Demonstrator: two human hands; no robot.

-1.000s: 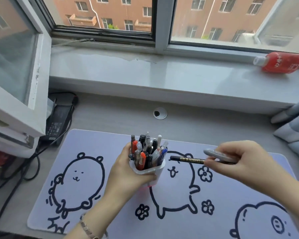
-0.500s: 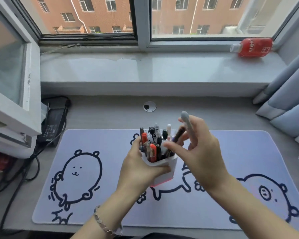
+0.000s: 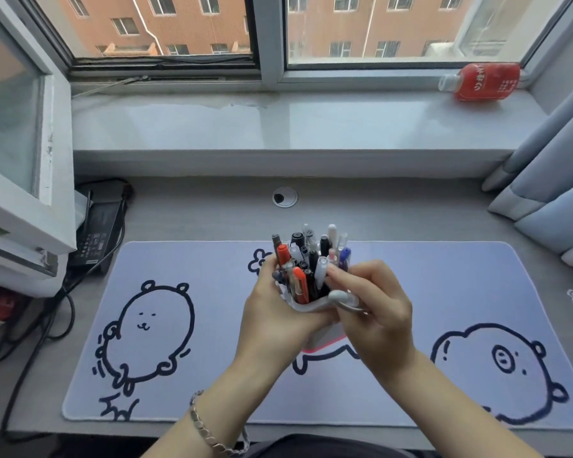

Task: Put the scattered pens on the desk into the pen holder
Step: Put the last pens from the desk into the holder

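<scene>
From the head camera, the pen holder (image 3: 323,338), a white cup with a red foot, stands on the mat (image 3: 444,292) in the middle of the bench (image 3: 212,213). It is packed with upright pens (image 3: 306,259), with black, white, orange and blue caps showing above the rim.

The left hand (image 3: 275,322) grips the holder from its left side, the fingers curled round the wall and the thumb up near the rim. A chain bracelet (image 3: 209,428) sits on that wrist.

The right hand (image 3: 377,315) is pressed against the holder's right side. Its fingers are curled round a grey pen (image 3: 343,300), which lies across the hand with its rounded end just at the holder's rim, outside the cup. The thumb and forefinger reach in among the pens near the rim; whether they pinch one of them cannot be told.

The mat is pale lilac with dark outline drawings of round animals. Behind it a round cable hole (image 3: 284,197) is set in the bench. At the far left a black power brick (image 3: 96,233) lies on the bench with its cables trailing off the edge. A red bottle (image 3: 487,81) lies on its side at the right end of the windowsill (image 3: 278,127), and a grey-blue curtain (image 3: 549,180) hangs at the right.
</scene>
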